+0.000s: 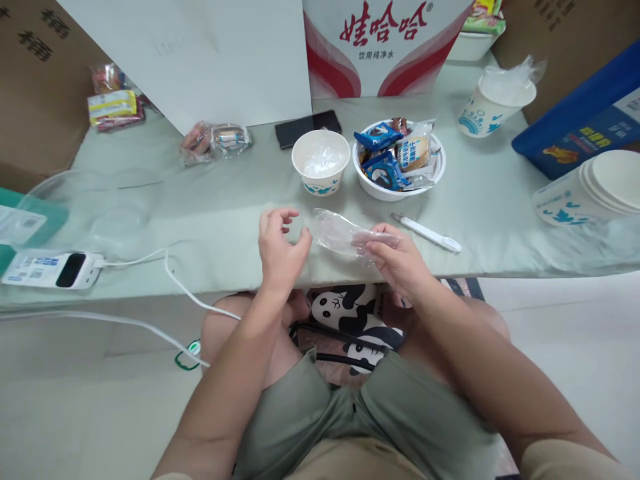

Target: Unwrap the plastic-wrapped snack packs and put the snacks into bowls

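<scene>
My right hand (397, 257) pinches a crumpled clear plastic bag (336, 232) above the front edge of the table. The bag's loose end reaches left toward my left hand (283, 250), whose fingers are bent but apart, with nothing visible in them. Just beyond the hands stands a paper cup (323, 185) with blue-green print and clear plastic inside. To its right, a white bowl (361, 175) holds several wrapped snacks, some in blue packets (383, 170). A white utility knife (427, 232) lies right of my right hand.
A black phone (307, 129) and wrapped snacks (215, 141) lie before the white boxes (373, 60). At right are stacked paper cups (580, 197), another cup (485, 117) with plastic in it and a blue package (575, 120). A white cable (187, 290) runs from a power bank (50, 269) at left.
</scene>
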Demonstrator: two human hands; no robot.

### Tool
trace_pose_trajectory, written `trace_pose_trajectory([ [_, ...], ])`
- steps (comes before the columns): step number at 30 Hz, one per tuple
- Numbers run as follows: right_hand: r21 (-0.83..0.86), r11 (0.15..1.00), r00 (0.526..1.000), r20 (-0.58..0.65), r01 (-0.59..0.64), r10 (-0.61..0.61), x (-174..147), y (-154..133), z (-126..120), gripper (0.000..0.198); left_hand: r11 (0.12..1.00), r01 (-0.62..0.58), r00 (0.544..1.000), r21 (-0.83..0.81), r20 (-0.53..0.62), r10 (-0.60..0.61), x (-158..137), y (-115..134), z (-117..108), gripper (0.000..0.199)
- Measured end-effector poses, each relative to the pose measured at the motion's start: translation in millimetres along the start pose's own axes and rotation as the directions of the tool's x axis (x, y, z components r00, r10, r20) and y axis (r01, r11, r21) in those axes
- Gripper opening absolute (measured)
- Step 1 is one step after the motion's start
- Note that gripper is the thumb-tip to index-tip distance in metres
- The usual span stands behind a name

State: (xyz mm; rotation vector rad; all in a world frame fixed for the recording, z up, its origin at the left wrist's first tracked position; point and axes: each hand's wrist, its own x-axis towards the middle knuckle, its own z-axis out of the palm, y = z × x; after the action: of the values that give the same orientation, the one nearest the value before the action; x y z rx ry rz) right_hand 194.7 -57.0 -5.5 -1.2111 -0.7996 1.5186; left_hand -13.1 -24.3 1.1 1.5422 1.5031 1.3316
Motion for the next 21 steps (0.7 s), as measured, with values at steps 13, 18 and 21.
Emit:
trace_pose_trajectory([
  [13, -0.379, 0.856, 0.928, 0.017, 0.350, -0.372, 1, 4, 13, 0.030, 0.924, 0.294, 0.835, -0.246, 0.536, -0.123, -14, 12, 18, 0.025],
  [18, -0.458, 0.854, 0.969, 0.125, 0.246, -0.213, 1, -1, 19, 0.025, 0.919, 0.296, 0.853, -0.262, 0.505, -0.131, -9, 14, 10, 0.022],
  [21, -0.509, 0.820, 0.955, 0.016, 0.262, -0.296, -2, -6, 20, 0.028, 0.909, 0.266, 0.918, -0.320, 0.371, -0.138, -3, 16, 4, 0.027],
])
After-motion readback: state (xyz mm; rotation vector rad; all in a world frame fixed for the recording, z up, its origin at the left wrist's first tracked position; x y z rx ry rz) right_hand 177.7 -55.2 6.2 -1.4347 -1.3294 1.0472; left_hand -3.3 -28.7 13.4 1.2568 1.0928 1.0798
